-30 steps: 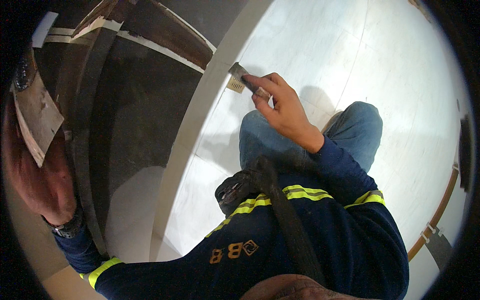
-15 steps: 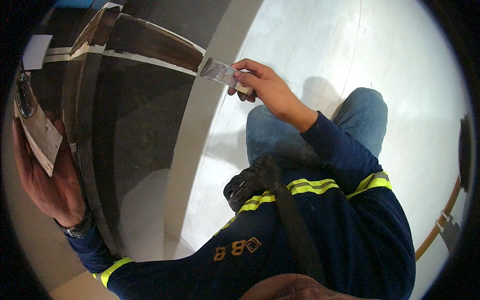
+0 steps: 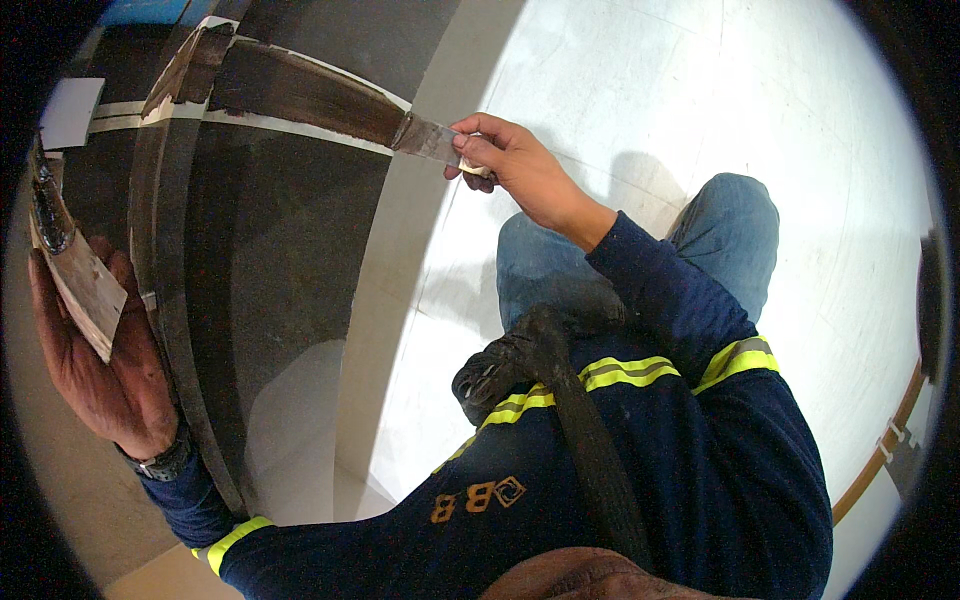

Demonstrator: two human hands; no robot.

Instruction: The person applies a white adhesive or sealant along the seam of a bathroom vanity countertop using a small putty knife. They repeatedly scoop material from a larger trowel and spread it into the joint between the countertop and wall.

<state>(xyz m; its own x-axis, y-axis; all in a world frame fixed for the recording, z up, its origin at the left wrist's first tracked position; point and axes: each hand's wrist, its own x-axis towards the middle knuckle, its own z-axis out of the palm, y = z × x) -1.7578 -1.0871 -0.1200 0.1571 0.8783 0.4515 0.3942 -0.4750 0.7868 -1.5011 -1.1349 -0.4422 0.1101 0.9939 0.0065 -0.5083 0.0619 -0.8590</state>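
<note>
My right hand (image 3: 525, 185) grips a flat scraper (image 3: 430, 141) between thumb and fingers. Dark paste lines the scraper's leading edge, which meets the right end of a dark brown coated strip (image 3: 300, 88). White masking tape (image 3: 285, 126) borders that strip on a dark panel. At the far left, my left hand (image 3: 115, 390) holds a second flat scraper (image 3: 88, 290) against its palm and fingers. A thick lump of glossy dark paste (image 3: 50, 205) sits at that blade's upper end. How the fingers behind it grip is partly hidden.
A dark upright ledge (image 3: 172, 250) runs beside my left forearm. The dark panel (image 3: 290, 230) ends at a pale grey border (image 3: 400, 220). White flooring (image 3: 840, 200) lies around my bent knees. A black strap (image 3: 590, 450) hangs across my front.
My right hand has shifted left, bringing the scraper's pasted edge from over the pale border to the strip's end. My left hand and its scraper have moved only slightly.
</note>
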